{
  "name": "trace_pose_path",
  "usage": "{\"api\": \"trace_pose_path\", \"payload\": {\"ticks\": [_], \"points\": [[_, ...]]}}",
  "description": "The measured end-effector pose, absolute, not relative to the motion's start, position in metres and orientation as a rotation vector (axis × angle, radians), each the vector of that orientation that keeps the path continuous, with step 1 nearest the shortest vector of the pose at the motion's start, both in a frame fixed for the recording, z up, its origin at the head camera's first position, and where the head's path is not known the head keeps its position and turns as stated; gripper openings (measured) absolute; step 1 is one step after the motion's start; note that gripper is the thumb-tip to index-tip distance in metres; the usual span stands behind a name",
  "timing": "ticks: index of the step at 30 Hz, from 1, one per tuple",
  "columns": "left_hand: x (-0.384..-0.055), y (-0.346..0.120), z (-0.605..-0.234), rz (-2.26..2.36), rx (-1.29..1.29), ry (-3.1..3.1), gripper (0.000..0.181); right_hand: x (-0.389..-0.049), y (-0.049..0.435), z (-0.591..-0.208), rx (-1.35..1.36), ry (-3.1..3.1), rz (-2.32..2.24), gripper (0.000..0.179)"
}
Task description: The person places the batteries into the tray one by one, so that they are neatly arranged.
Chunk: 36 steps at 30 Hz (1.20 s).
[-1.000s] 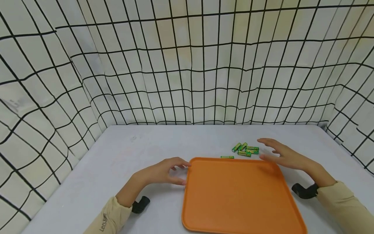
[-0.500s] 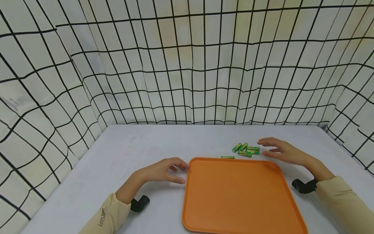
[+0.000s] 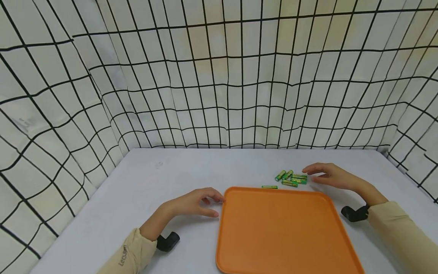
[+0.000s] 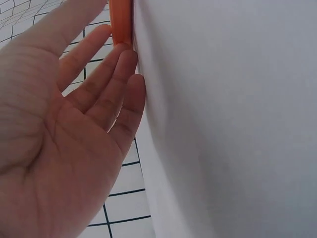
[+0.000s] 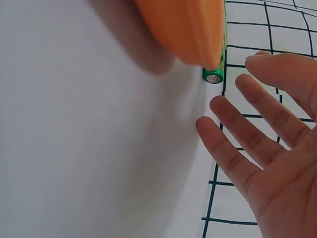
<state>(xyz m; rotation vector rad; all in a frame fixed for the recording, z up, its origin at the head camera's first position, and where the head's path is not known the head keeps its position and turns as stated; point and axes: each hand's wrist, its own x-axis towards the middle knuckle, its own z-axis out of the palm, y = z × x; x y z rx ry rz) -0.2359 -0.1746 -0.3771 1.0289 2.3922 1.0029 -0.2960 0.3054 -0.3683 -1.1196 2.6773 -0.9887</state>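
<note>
An orange tray [image 3: 284, 232] lies on the white table, its near part cut off by the frame edge. At its far left corner is my left hand [image 3: 195, 202], fingers gently bent and holding nothing. In the left wrist view the fingertips come right up to the tray's edge [image 4: 120, 25]; contact is hard to tell. Several green batteries [image 3: 290, 183] lie in a loose cluster behind the tray. One battery [image 3: 269, 187] lies apart, close to the far rim. My right hand [image 3: 333, 177] hovers just right of the cluster with spread fingers, apart from the battery [image 5: 213, 75].
Black grid netting [image 3: 239, 91] over white walls encloses the table [image 3: 181, 167] at the back and sides. Black wrist devices [image 3: 168, 241] sit under both forearms, below the beige sleeves [image 3: 398, 224].
My right hand has drawn slightly back from the tray's far right corner, its thumb now nearer its fingers. The left hand stays by the tray's edge. The head view has shifted slightly.
</note>
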Motion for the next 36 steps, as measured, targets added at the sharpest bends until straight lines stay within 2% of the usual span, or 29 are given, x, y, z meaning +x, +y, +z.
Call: {"api": "trace_pose_path", "payload": {"ticks": [10, 36], "points": [[-0.234, -0.175, -0.379, 1.005, 0.999, 2.404, 0.045, -0.309, 0.309, -0.369, -0.970, 2.549, -1.041, 0.040], [-0.235, -0.176, -0.380, 0.996, 0.999, 2.406, 0.045, -0.323, 0.300, -0.375, -0.958, 2.579, -0.925, 0.032]]}}
